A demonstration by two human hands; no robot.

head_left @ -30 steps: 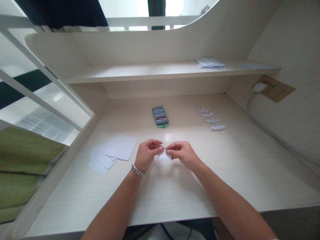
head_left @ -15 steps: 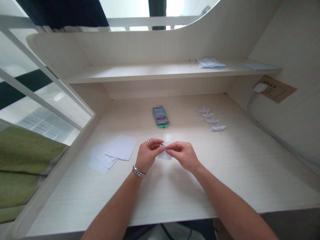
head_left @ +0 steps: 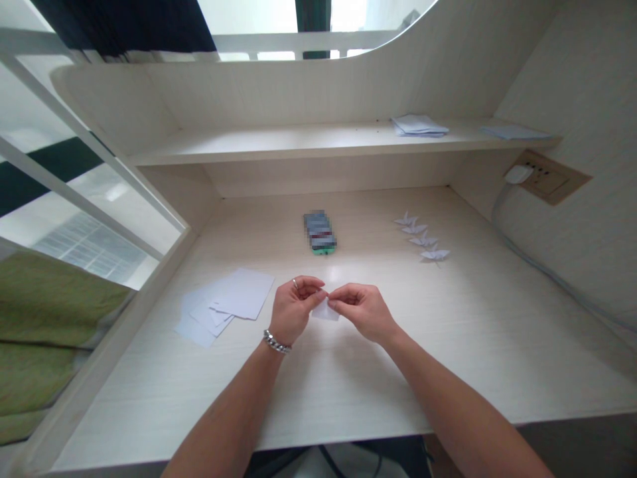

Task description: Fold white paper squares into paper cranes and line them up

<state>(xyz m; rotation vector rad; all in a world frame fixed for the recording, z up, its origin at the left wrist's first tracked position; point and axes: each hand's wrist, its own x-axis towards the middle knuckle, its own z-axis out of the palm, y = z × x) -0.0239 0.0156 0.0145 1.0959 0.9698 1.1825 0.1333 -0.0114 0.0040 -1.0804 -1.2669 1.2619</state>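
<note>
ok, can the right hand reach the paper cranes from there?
Likely yes: nothing stands between the right hand and the paper cranes, but it pinches the small paper and would first have to let go.

Place: a lived-in room, at home or in a dormitory; which of the two, cannot tell;
Desk (head_left: 478, 358): pale wood grain; a built-in shelf (head_left: 279, 141) runs across its back;
Wall (head_left: 587, 99): a socket panel (head_left: 560, 182) beside the desk; a white plug (head_left: 518, 174) in it, grey cable (head_left: 547, 269) trailing;
Curtain (head_left: 134, 30): dark blue, upper left;
Cloth (head_left: 54, 385): green, low on the left;
Rails (head_left: 74, 197): white, slanting past the desk's left side.
</note>
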